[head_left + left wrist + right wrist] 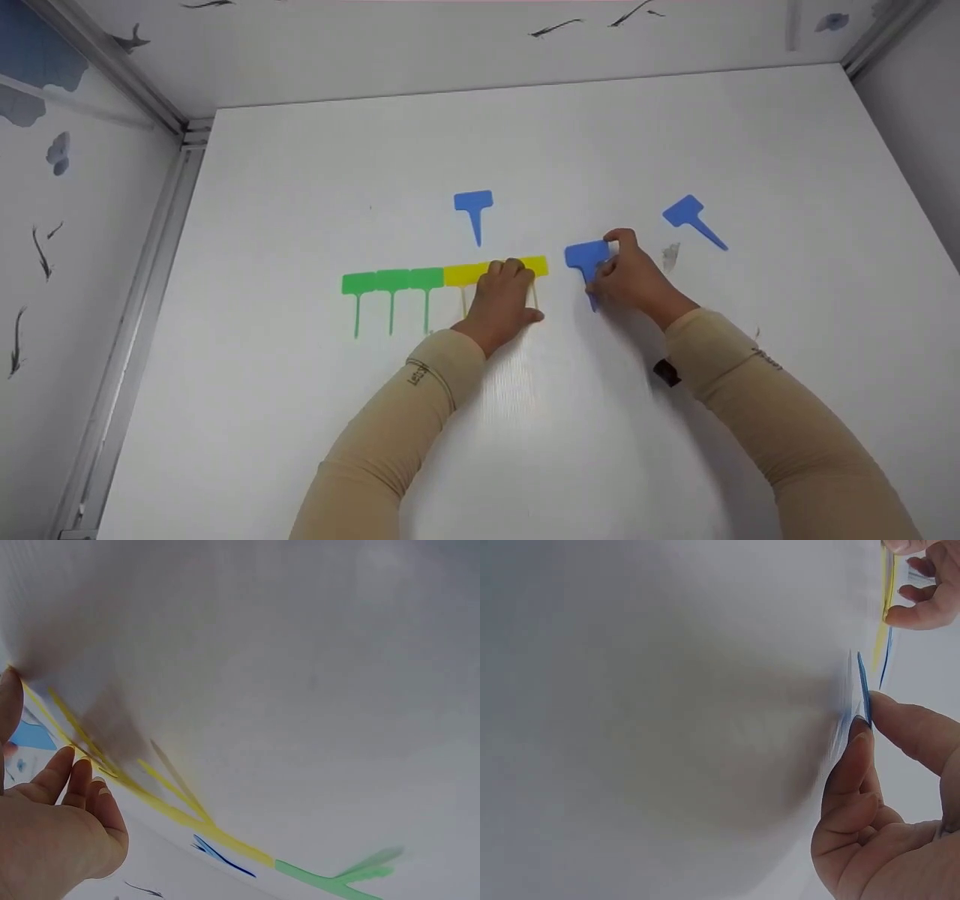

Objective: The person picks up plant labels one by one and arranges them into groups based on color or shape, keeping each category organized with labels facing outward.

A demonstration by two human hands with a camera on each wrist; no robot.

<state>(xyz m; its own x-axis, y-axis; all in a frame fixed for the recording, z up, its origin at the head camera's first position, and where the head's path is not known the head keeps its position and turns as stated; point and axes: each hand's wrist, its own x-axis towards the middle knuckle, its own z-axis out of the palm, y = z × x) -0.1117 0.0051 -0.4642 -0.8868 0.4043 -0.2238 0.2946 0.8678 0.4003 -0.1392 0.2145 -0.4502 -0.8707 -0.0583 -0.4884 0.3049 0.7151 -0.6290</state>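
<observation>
My right hand (634, 277) pinches a blue T-shaped plant label (586, 254) between thumb and fingers. In the right wrist view this blue label (865, 686) appears edge-on, slightly off the white surface. To its left, my left hand (501, 300) rests its fingertips on the yellow T-shaped plant labels (461, 275), thumb spread apart, covering part of them. Those yellow labels continue a row with several green plant labels (392, 279), heads side by side and stems toward me. The left wrist view shows the fingers (56, 771) touching the yellow strip.
A loose blue label (473, 202) lies beyond the row, stem toward me. Another blue label (684, 211) lies tilted at the far right. All rest on a white tabletop (300, 187), with patterned white panels (420, 45) at the back and left. A grey smudge (670, 256) marks the surface.
</observation>
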